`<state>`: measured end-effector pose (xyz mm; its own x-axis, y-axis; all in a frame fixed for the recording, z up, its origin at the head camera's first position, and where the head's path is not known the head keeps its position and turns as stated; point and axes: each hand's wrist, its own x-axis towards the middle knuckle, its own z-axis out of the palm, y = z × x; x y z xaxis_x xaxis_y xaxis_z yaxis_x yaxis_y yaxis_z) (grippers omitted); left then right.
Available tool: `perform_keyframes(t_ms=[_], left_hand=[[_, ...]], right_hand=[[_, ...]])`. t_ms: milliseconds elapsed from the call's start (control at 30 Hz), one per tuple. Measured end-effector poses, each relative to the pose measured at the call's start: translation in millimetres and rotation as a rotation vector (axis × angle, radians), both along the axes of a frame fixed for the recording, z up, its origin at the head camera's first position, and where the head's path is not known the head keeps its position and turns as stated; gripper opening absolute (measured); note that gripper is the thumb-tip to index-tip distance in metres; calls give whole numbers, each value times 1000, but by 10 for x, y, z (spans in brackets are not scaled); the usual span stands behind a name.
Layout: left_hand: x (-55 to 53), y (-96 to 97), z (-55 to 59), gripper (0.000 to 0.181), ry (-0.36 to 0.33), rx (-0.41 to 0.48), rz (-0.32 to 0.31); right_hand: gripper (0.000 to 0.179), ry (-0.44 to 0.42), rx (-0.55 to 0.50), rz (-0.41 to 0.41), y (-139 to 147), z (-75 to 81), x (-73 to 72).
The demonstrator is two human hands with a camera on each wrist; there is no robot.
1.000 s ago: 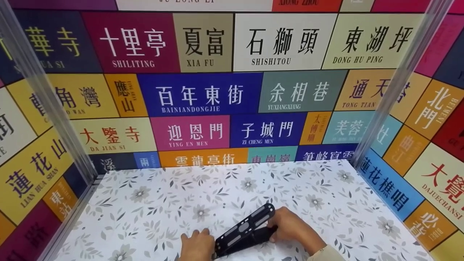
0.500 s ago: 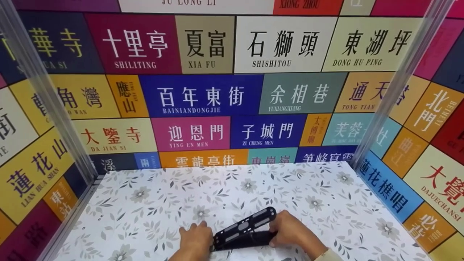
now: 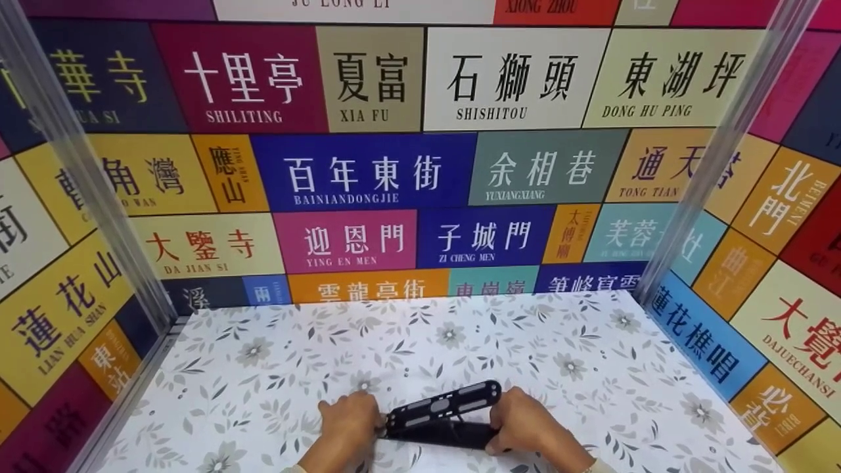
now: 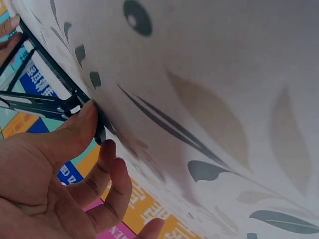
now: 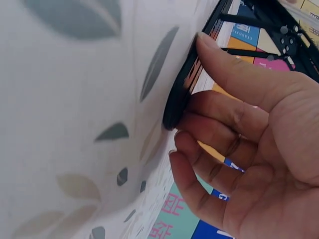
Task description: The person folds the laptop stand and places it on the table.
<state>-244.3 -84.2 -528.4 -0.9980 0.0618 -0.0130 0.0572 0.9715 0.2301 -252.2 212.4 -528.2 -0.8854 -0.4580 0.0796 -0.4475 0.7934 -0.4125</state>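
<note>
A black folding stand is held just over or on the table near its front edge, in the head view. Its slotted upper plate slants up to the right, apart from the lower plate, with thin struts between them. My left hand pinches the hinged end; the left wrist view shows the thumb and fingertips at that corner of the stand. At the opposite end my right hand grips the lower plate between thumb and curled fingers, seen close up on the stand in the right wrist view.
A white cloth with grey flowers and leaves covers the table. Colourful sign panels line the back and sides. Metal posts rise at the table's rear corners.
The stand's left end has moved away from me, and the upper plate now slants less steeply. My left hand has moved forward with that end. My right hand keeps its grip on the stand.
</note>
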Motion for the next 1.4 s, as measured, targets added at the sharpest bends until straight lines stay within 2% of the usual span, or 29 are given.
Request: perform_keyframes(t_ms=[167,300,467,633,833,967,1200,1400], left_hand=[[-104,7,2,15,-32,22,52],[-178,-9,-4,17,-68,55,78],[-267,-30,10,16,-122,84,74],[-319,-41,44,15,-150,100,72],[-345,-57,48,14,-130,106,35],[-364,-61,48,17,-116,123,38],[-470,-44,68,22,-227,101,59],[-505,-26,89,18,-264,90,59]], right_hand=[[31,18,6,-51,-36,-14,66],[31,19,5,-82,-67,-22,112],[34,15,33,-115,-96,-24,158],[35,74,81,-83,-127,-31,191],[39,149,149,-74,-154,-44,245],[37,177,168,-85,-169,-39,290],[34,136,141,-129,-207,-14,347],[33,168,156,-110,-201,-21,358]])
